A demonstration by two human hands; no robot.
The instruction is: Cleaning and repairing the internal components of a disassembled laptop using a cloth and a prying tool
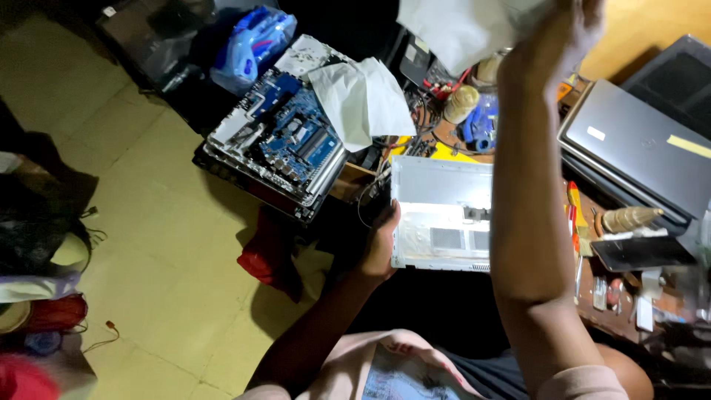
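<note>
My left hand grips the left edge of a white laptop base cover that lies on the cluttered workbench, inner side up. My right hand is raised high at the top of the view and clutches a white cloth or tissue. My right forearm crosses in front of the cover's right part and hides it.
An opened device with a blue circuit board sits on a stack at the left, a white cloth draped over it. A closed grey laptop lies at the right. Spools, screwdrivers and small tools litter the bench. A red cloth lies on the floor.
</note>
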